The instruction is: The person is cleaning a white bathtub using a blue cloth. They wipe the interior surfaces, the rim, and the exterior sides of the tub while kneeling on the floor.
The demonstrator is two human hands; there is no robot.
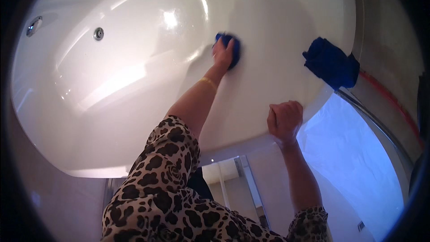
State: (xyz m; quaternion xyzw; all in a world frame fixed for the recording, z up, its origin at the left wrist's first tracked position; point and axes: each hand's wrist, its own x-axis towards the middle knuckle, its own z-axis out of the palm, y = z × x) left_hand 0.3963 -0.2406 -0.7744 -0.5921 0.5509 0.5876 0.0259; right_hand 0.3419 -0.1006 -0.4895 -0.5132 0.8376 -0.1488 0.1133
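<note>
My left hand [222, 53] is pressed over a dark blue cloth [235, 53] on the sloping white surface of a bathtub [268, 57]. Its fingers spread over the cloth, part of which is hidden beneath them. Lower right, my right hand [285, 120] leans as a fist on the tub's near edge, with nothing visible in it. A second blue cloth [331, 63], folded and bunched, lies over the tub's edge to the right, apart from both hands.
The deep basin has a round metal drain [98, 34] and a chrome overflow fitting [34, 26] at the left. A metal rail [376, 121] and a red strip [389, 99] run along the right. Below, a framed glass or mirror panel [231, 185] stands near my body.
</note>
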